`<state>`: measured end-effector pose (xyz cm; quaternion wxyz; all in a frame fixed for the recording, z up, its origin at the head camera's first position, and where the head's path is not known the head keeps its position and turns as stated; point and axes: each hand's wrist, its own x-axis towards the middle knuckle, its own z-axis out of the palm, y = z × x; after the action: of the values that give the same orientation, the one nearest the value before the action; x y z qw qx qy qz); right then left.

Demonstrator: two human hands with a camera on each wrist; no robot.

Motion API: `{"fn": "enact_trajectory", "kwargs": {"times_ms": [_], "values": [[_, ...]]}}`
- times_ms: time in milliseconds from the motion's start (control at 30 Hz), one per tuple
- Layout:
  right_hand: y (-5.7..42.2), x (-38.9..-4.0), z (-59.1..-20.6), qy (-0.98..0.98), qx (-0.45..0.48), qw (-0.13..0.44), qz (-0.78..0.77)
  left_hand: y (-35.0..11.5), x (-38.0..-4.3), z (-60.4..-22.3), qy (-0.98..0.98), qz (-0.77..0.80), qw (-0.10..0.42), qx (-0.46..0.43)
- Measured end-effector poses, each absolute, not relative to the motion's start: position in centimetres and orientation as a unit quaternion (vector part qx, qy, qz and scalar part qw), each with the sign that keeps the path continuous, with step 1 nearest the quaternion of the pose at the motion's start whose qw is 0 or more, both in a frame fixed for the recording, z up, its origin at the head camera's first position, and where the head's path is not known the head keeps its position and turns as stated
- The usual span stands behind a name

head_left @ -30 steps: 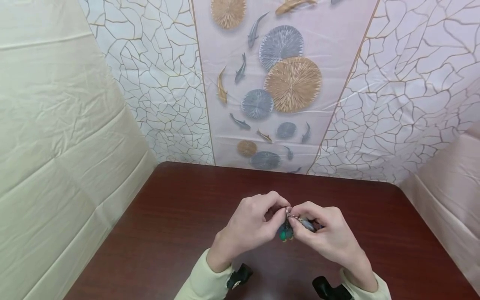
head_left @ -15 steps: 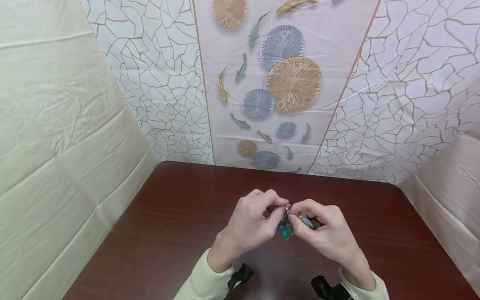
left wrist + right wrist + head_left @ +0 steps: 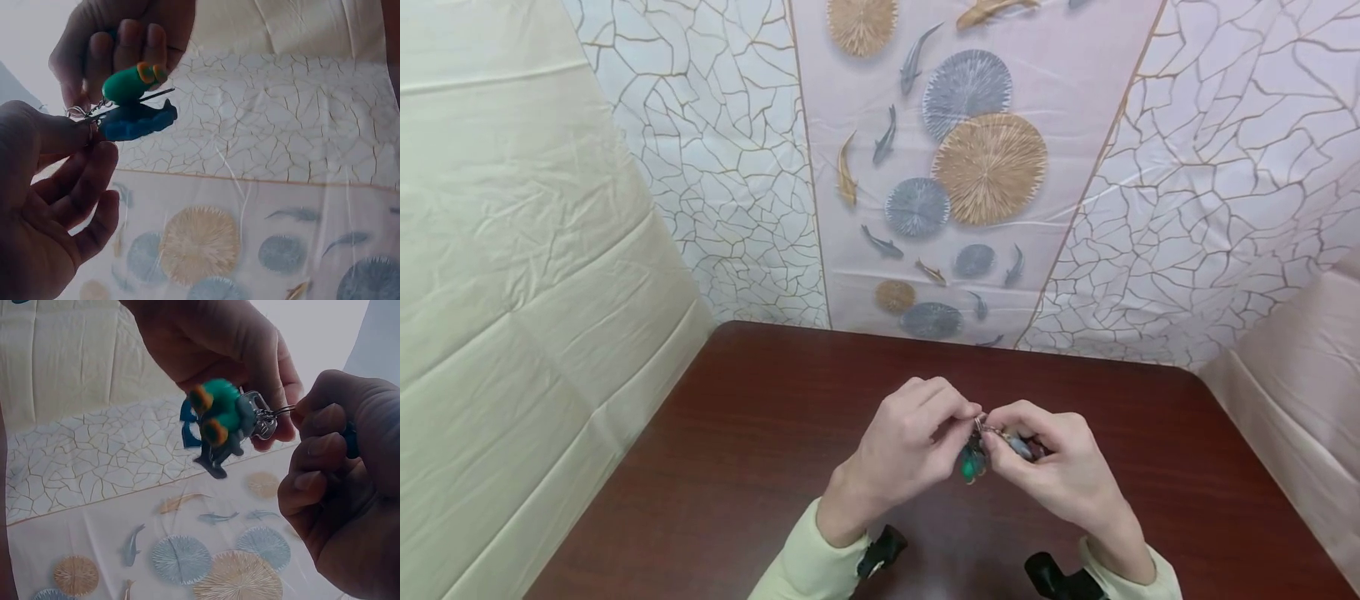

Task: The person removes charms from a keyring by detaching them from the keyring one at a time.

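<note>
Over the table, both hands meet at a metal key ring (image 3: 977, 423) with small figure charms on it. My left hand (image 3: 910, 437) pinches the ring between thumb and index finger. My right hand (image 3: 1060, 458) pinches the chain side of the ring, with a grey-blue charm (image 3: 1019, 447) partly hidden in its palm. Below the ring dangles a green charm with orange ends (image 3: 125, 86); a blue charm (image 3: 139, 122) hangs beside it in the left wrist view. In the right wrist view a metal clasp (image 3: 265, 419) joins the green charm to the ring, and a dark grey charm (image 3: 212, 461) hangs close by.
The dark red-brown table (image 3: 760, 433) lies under the hands. A patterned cloth (image 3: 992, 167) with fish and round leaves hangs behind its far edge, and a pale cloth (image 3: 535, 292) hangs on the left. Black wrist camera mounts (image 3: 883, 550) sit at both cuffs.
Both hands stay in nearly the same place, with only small finger shifts at the ring. The hanging charms have swung slightly left, then back right.
</note>
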<state>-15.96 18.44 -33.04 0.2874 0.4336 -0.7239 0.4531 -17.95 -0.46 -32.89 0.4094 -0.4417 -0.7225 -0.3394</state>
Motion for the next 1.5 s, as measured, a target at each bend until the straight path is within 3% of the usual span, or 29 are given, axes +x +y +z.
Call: {"fn": "enact_trajectory", "kwargs": {"times_ms": [267,633,900,1233,1500], "values": [[18.32,-15.84,-33.16,-0.730,0.437,0.273,0.449,-0.65,-17.68,-33.00,-0.746,-0.368,0.358,-0.424],[18.16,-15.94,-33.36,-0.728,0.437,0.266,0.457,-0.92,-17.32,-32.66,-0.743,-0.371,0.361,-0.423],[17.97,-16.09,-33.31,-0.719,0.437,0.289,0.456,-0.88,-17.27,-32.72,-0.751,-0.408,0.332,-0.400],[17.90,-16.24,-33.34,-0.718,0.429,0.296,0.461,-0.86,-17.47,-32.67,-0.736,-0.378,0.375,-0.418],[17.71,-16.28,-33.49,-0.716,0.431,0.280,0.473,-0.91,-17.59,-32.83,-0.746,-0.431,0.314,-0.399]]}}
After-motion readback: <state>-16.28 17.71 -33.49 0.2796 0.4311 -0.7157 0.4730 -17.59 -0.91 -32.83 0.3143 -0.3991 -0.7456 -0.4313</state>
